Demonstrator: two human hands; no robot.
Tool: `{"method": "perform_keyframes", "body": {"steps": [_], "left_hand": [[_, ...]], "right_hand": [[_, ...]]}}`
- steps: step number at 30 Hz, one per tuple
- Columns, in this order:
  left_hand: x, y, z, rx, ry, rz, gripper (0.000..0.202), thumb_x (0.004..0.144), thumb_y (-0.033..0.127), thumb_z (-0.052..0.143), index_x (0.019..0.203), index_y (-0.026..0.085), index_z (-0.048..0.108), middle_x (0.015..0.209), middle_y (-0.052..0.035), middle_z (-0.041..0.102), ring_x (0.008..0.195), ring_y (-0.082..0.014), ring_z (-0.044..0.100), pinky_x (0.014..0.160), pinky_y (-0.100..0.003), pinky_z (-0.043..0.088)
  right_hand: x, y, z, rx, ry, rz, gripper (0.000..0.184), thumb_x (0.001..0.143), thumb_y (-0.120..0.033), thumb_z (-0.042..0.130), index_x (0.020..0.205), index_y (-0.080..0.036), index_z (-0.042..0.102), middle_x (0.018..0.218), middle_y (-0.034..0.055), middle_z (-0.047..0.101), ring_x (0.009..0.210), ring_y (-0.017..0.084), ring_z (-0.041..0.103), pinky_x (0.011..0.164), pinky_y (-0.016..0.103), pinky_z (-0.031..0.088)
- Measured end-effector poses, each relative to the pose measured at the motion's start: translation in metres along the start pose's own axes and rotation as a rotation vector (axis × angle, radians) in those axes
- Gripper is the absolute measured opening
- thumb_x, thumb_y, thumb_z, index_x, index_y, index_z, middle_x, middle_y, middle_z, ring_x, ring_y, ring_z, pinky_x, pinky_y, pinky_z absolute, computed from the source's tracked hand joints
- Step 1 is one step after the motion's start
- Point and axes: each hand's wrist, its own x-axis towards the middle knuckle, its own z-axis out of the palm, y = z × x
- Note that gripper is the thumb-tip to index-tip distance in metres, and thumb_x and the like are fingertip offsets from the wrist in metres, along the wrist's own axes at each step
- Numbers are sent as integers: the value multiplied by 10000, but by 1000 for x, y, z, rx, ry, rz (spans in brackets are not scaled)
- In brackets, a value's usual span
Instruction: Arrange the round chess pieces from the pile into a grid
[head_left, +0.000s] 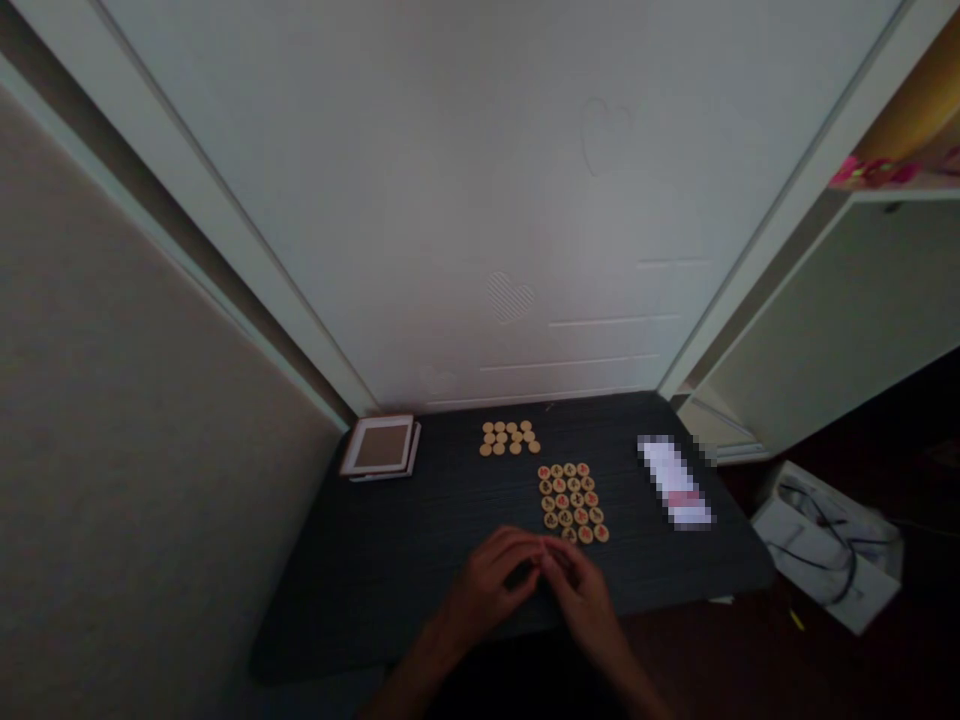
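My left hand [495, 575] and my right hand [577, 585] meet at the fingertips over the front part of the dark table [360, 570]. Both are closed, fingers curled and pressed together; whatever lies between them is hidden or too small to make out. Just beyond my right hand is a block of round wooden Chinese chess pieces [575, 499], set in rows, with red and black characters facing up. Farther back, a second group of Chinese chess pieces [512, 438] shows plain tops, also in rows.
Flat framed items [382, 446] lie stacked at the table's back left. A blurred-out pale rectangular object [675, 480] lies on the right. A white panel with embossed hearts [480, 200] rises behind the table. On the floor at right stands a white box [829, 545] with dark cables.
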Motion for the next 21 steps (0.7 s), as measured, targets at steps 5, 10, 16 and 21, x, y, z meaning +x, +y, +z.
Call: {"method": "perform_keyframes", "body": {"steps": [5, 10, 16, 21], "left_hand": [[-15, -5, 1, 182, -26, 57, 270, 972, 164, 581, 1224, 228, 654, 1175, -74, 744, 1078, -220, 703, 957, -395, 600], [-29, -13, 3, 312, -82, 87, 335, 1026, 171, 463, 1334, 185, 594, 1331, -111, 670, 1220, -233, 646, 1013, -424, 580], [-35, -17, -4, 288, -65, 103, 341, 1035, 174, 442, 1341, 195, 591, 1303, -102, 689, 1203, -220, 661, 1002, -400, 589], [-38, -19, -4, 203, 6, 53, 294, 1036, 194, 471, 1272, 208, 645, 1233, -70, 732, 1130, -206, 702, 990, -375, 593]], "right_hand": [[1, 13, 6, 147, -42, 158, 505, 838, -610, 689, 1138, -207, 746, 1114, 114, 758, 1029, 301, 721, 931, 483, 575], [0, 23, 15, 250, -81, 179, 533, 829, -643, 675, 1136, -214, 751, 1112, 114, 758, 989, 312, 732, 917, 534, 574], [-3, 20, 26, 267, -36, 191, 501, 826, -621, 691, 1107, -212, 757, 1066, 100, 768, 946, 295, 747, 907, 504, 592], [-3, 22, 25, 115, -3, 115, 414, 879, -539, 668, 1130, -219, 742, 1054, 90, 773, 966, 278, 741, 918, 456, 588]]}}
